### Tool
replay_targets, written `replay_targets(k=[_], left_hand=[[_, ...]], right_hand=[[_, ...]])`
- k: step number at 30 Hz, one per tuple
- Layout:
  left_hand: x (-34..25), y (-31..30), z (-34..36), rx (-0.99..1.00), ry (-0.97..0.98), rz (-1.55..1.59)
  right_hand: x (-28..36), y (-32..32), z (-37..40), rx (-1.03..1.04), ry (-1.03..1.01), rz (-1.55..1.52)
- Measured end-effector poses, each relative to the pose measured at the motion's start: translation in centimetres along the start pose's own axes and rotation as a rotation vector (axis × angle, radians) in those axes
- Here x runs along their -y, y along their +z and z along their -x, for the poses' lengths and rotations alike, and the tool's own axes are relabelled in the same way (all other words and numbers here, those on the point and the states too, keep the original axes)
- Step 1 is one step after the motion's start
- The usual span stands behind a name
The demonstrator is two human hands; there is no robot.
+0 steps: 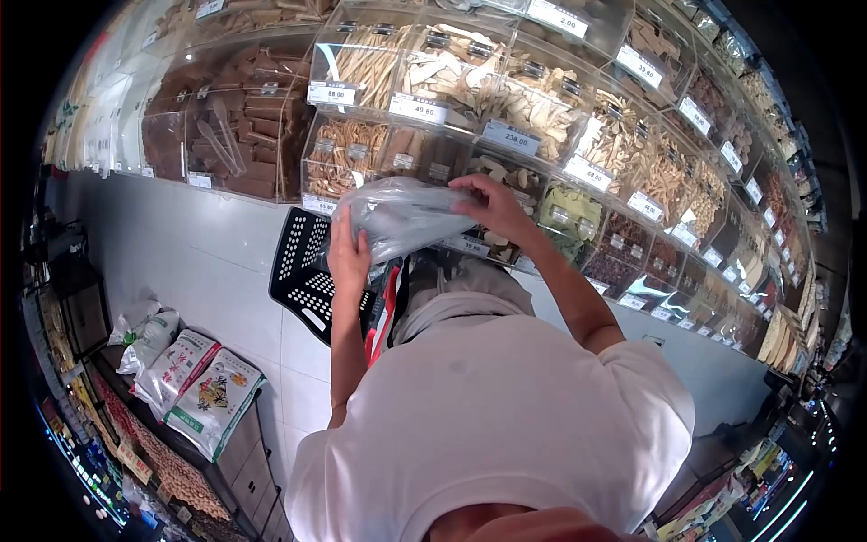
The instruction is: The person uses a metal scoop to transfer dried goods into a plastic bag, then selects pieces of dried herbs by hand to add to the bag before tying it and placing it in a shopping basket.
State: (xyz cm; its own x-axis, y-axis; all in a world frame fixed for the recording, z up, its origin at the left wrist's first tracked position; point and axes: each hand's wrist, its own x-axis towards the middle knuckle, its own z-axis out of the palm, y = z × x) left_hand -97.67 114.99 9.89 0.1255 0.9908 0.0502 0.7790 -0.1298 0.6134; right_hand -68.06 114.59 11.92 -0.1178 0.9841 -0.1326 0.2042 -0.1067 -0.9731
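A clear plastic bag (402,217) stretches between my two hands in front of the shelves of dried goods. My left hand (349,256) grips the bag's left side, fingers pointing up and thumb toward the middle. At the other end, my right hand (495,208) has its fingers closed on the bag's edge. What the bag holds, if anything, I cannot make out through the shiny film. Below it and partly behind my left arm is a black shopping basket (293,262) with holes in its wall and a red handle (383,314).
Clear lidded bins (442,77) of dried goods rise in tiers ahead, with price tags (513,137) along their fronts. Brown pieces and tongs (221,135) fill a bin at left. Printed sacks (215,402) lie on a stand at lower left, beside trays of beans (172,461).
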Motion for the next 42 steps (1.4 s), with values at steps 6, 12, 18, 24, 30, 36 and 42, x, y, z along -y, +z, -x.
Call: replay_targets(k=[6, 12, 18, 24, 30, 36, 42], left_hand=[[-1.0, 0.2, -0.3, 0.132, -0.129, 0.267], [-0.3, 2.2, 0.0, 0.091, -0.090, 0.286], [-1.9, 1.8, 0.0, 0.173, -0.194, 0.374], [-2.5, 1.5, 0.8, 0.116, -0.144, 0.281], [-2.8, 1.2, 1.3, 0.194, -0.208, 0.342], [-2.1, 2.4, 1.5, 0.179, -0.155, 0.327], [-3.4, 1.6, 1.7, 0.197, -0.162, 0.374]], right_hand=[[-0.2, -4.1, -3.0, -0.218, -0.112, 0.051], [2.4, -9.0, -10.4, -0.458, -0.294, 0.299], [3.1, -9.5, -17.0, -0.471, -0.552, 0.682], [2.2, -9.4, -19.3, -0.395, -0.548, 0.803], [0.4, -4.5, -16.7, -0.180, -0.652, 0.970], [-1.2, -1.8, -14.7, -0.152, -0.682, 1.137], [-2.9, -1.5, -15.1, -0.107, -0.787, 1.200]])
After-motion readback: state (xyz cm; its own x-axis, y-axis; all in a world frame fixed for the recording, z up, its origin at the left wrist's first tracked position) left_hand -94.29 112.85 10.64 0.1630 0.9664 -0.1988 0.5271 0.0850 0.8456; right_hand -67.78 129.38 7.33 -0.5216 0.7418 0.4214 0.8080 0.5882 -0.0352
